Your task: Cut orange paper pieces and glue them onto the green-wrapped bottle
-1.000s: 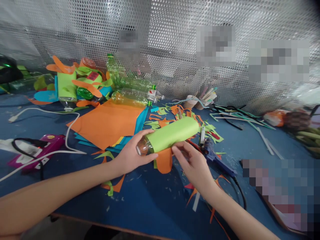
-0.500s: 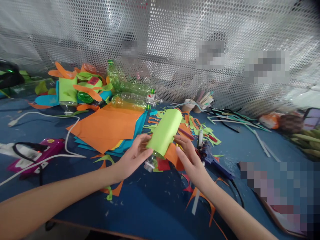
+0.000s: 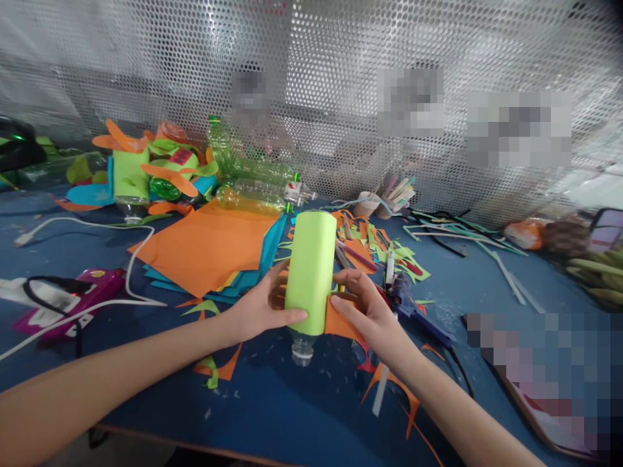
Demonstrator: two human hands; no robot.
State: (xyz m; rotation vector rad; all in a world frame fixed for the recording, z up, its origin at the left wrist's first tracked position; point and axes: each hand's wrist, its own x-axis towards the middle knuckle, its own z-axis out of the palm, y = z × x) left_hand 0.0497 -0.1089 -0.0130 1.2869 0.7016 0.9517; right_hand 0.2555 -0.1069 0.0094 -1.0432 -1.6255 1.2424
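Observation:
A clear plastic bottle (image 3: 302, 350) wrapped in light green paper (image 3: 311, 272) stands nearly upright, neck down, in front of me. My left hand (image 3: 265, 305) grips its left side, thumb across the front of the paper and fingers partly hidden behind. My right hand (image 3: 363, 301) is at the bottle's right side, thumb and fingers curved and apart, fingertips at the paper's edge; whether they touch it I cannot tell. An orange piece of paper (image 3: 341, 318) shows between the bottle and my right hand.
Orange and blue sheets (image 3: 209, 246) lie left of the bottle, paper scraps (image 3: 384, 243) behind it. A blue glue gun (image 3: 428, 321) with a cord is at right. Paper-decorated bottles (image 3: 131, 168) and green bottles (image 3: 257, 172) are along the perforated metal screen (image 3: 331, 84). White cable (image 3: 97, 224) crosses the left.
The wrapped bottle has turned from leaning right to nearly upright, its neck shifting toward me and slightly right. My left thumb now lies on the front of the green paper.

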